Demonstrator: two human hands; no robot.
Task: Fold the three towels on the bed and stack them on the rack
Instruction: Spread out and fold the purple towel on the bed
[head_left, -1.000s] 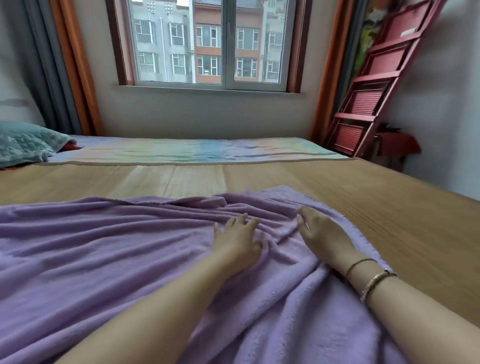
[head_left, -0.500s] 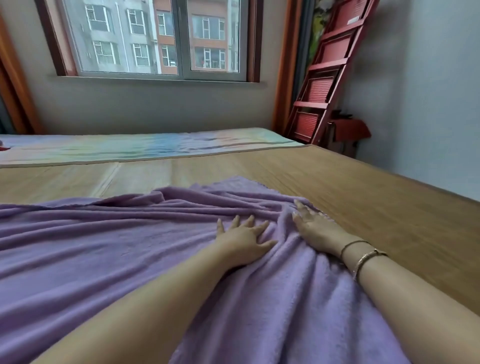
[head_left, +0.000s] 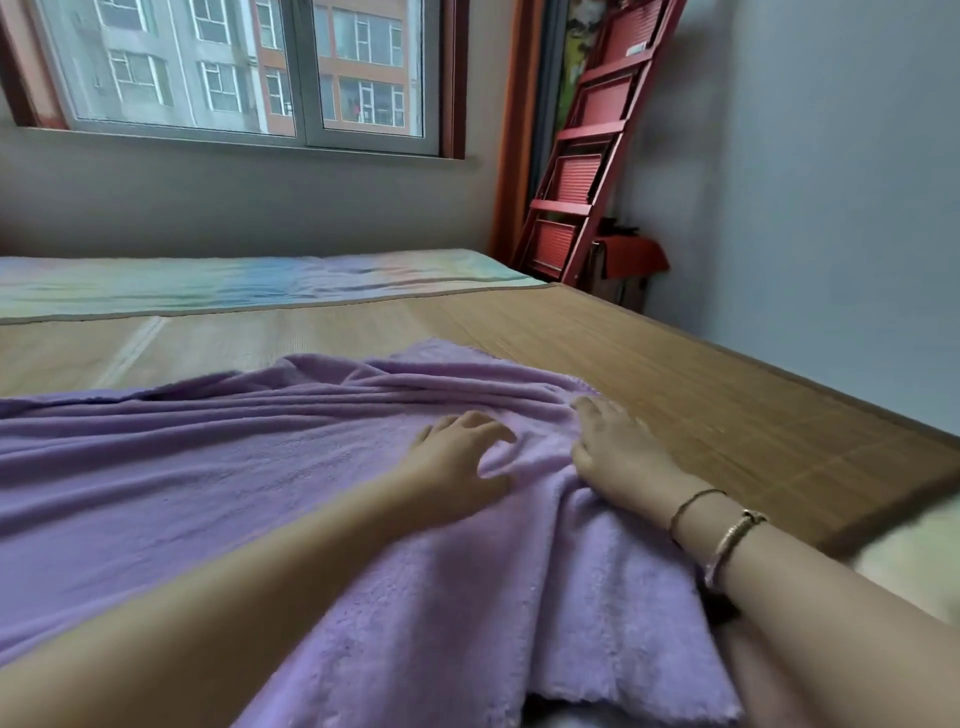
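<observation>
A large purple towel (head_left: 218, 467) lies spread and wrinkled across the bed's bamboo mat (head_left: 675, 395), its near edge hanging over the bed's front. My left hand (head_left: 457, 457) rests on the towel near its right side, fingers lightly bent over a fold. My right hand (head_left: 618, 447) lies beside it on the towel's right edge, fingers spread against the cloth. Between the two hands the fabric bunches into a ridge. A red slatted rack (head_left: 587, 150) leans against the wall in the far right corner.
A pastel striped sheet (head_left: 249, 280) covers the far part of the bed under the window (head_left: 249, 67). A small red-topped stand (head_left: 628, 260) sits by the rack. The grey wall (head_left: 831, 208) runs along the bed's right side. Something white shows at the right edge (head_left: 924, 551).
The view has swung to the right, bringing the rack closer to the middle. Both hands stay on the towel, and the left fingers have curled a little over the fold.
</observation>
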